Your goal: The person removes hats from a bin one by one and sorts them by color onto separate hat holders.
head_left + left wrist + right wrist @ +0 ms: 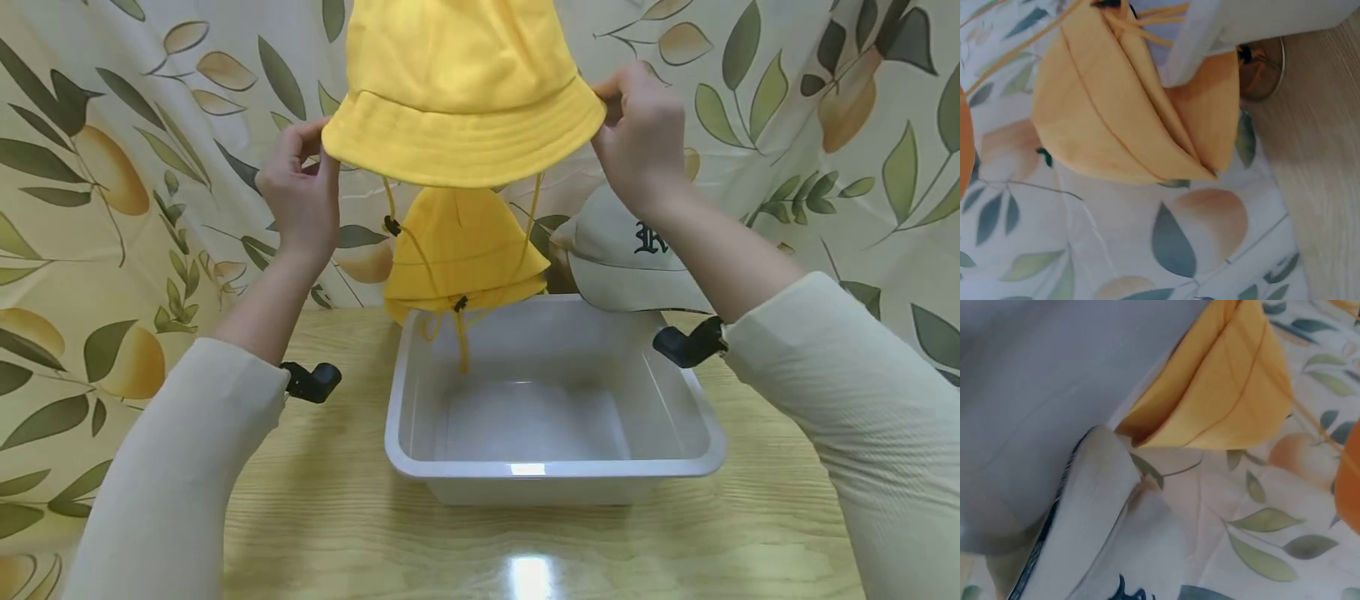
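Observation:
A yellow bucket hat [465,92] hangs in the air at the top of the head view, its cord dangling below with dark toggles. My left hand [303,187] pinches the left end of its brim, and my right hand [637,133] pinches the right end. Beneath it, a second yellow hat [465,242] sits behind the back rim of a white plastic basin [555,471]. Both wrist views show this second hat [1104,112] up close, while only a sliver of the raised hat [1350,481] enters the right wrist view.
A pale cap [630,258] with dark lettering rests behind the basin's back right corner, partly covered by my right forearm. The basin stands on a wood-grain table [337,500]. A leaf-and-fruit patterned cloth [825,167] hangs behind and at the sides.

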Tool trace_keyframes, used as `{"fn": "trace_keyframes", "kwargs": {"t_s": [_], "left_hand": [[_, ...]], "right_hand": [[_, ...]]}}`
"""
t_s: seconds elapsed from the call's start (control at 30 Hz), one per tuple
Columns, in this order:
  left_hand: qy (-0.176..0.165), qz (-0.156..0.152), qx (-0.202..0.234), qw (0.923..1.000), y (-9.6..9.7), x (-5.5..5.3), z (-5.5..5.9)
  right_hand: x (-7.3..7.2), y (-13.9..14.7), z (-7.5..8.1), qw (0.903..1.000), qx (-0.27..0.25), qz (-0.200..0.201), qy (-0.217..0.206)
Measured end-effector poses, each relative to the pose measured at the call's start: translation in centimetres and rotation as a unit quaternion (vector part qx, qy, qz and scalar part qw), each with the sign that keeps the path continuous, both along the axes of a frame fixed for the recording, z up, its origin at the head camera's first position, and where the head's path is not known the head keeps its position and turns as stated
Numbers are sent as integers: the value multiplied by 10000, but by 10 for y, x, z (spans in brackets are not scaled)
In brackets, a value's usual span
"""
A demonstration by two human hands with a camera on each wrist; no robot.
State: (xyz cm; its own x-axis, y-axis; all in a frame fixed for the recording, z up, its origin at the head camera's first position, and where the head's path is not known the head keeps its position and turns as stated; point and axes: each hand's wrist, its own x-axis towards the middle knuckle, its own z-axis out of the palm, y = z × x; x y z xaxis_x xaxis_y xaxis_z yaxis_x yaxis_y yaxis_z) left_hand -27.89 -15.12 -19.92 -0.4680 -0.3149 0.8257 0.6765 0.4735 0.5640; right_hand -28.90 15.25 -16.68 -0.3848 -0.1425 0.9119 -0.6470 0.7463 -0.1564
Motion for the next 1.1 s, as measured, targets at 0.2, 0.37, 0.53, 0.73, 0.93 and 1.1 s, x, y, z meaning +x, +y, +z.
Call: {"fn": "trace_keyframes", "kwargs": {"t_s": [0.2, 0.37, 0.53, 0.73, 0.93, 1.1], "left_hand": [[-224, 605, -579, 9962, -12, -15, -16], [-677, 799, -671, 9922, -18, -24, -34], [-886, 770, -730, 9904, -21, -29, -54], [-1342, 616, -876, 9851, -16, -36, -75], [-1662, 624, -1674, 9698, -14, -39, -86], [-2044, 823, -2512, 9425, -19, -40, -94]], "right_hand": [[-26, -13, -8, 9974, 167, -167, -676], [-36, -18, -22, 9897, 151, -337, -1386], [-47, -17, -46, 9874, -53, -357, -1544], [-54, -13, -67, 9830, -132, -301, -1807], [-58, -10, -76, 9684, 264, -919, -2302], [-63, -10, -85, 9517, 623, -1209, -2754]]}}
